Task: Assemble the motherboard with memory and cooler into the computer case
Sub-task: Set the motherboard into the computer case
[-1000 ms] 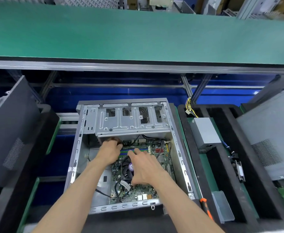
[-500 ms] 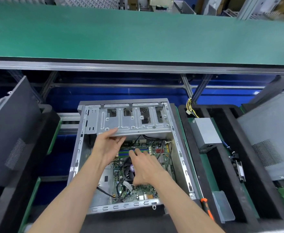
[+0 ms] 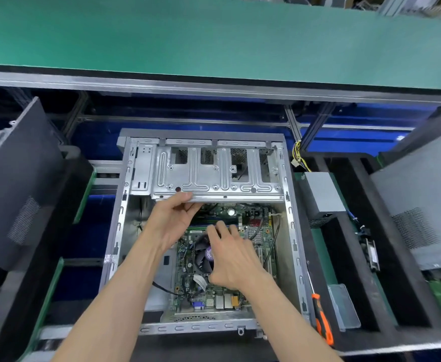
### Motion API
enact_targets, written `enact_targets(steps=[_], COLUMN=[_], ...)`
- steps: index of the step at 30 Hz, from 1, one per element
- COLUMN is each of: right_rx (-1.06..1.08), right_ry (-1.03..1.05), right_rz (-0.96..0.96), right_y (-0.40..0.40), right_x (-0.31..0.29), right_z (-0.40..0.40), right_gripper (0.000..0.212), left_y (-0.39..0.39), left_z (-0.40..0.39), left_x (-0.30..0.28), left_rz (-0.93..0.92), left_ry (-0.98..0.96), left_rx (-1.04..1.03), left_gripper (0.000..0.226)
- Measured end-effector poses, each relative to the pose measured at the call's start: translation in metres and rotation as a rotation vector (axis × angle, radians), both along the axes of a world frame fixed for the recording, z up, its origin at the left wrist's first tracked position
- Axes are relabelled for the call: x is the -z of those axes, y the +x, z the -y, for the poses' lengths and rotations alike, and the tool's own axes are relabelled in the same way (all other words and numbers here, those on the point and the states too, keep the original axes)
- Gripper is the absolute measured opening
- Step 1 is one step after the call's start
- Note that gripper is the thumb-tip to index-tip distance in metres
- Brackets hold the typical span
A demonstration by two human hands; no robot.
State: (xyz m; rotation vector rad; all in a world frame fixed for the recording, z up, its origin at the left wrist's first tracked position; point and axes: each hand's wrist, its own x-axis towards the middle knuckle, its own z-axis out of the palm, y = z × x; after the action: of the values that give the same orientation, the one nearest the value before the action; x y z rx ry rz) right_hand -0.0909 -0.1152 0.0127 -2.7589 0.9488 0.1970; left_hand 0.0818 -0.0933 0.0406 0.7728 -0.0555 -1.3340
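An open silver computer case (image 3: 291, 231) lies on its side in front of me. Inside it sits the green motherboard (image 3: 224, 300) with a black cooler fan (image 3: 201, 254) and memory sticks (image 3: 209, 223) near the far end. My left hand (image 3: 171, 220) grips the near edge of the metal drive cage (image 3: 214, 184), thumb on top and fingers underneath. Over the cooler lies my right hand (image 3: 231, 258), its fingertips pressing down at the memory sticks; it hides part of the fan.
A grey power supply (image 3: 322, 194) with yellow wires lies right of the case. An orange-handled screwdriver (image 3: 322, 320) and a clear plastic tray (image 3: 343, 307) sit near the front right. Dark side panels (image 3: 18, 184) lean at both sides. A green conveyor belt (image 3: 214, 35) runs beyond.
My left hand rose from inside the case by the memory to the drive cage edge and took hold of it. My right hand stayed on the motherboard.
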Motion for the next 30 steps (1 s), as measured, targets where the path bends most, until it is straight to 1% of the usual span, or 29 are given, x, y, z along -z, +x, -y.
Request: enact_targets(steps=[7, 11, 20, 25, 30], right_rx=[-0.012, -0.052, -0.056, -0.057, -0.057], right_ry=[-0.022, 0.015, 0.058, 0.072, 0.068], right_rz=[0.017, 0.029, 0.052, 0.046, 0.035], right_y=[-0.007, -0.010, -0.008, -0.009, -0.010], right_x=[-0.004, -0.005, -0.007, -0.009, -0.011], right_z=[-0.008, -0.003, 0.001, 0.002, 0.001], right_gripper=[0.082, 0.084, 0.080, 0.080, 0.075], left_y=[-0.004, -0.004, -0.003, -0.001, 0.001], left_z=[-0.009, -0.010, -0.008, -0.008, -0.008], left_x=[-0.006, -0.007, -0.005, -0.004, -0.001], left_rz=[0.023, 0.043, 0.073, 0.058, 0.058], left_ry=[-0.052, -0.075, -0.071, -0.062, -0.033], left_rx=[0.001, 0.012, 0.022, 0.016, 0.005], left_gripper=[0.022, 0.026, 0.024, 0.022, 0.023])
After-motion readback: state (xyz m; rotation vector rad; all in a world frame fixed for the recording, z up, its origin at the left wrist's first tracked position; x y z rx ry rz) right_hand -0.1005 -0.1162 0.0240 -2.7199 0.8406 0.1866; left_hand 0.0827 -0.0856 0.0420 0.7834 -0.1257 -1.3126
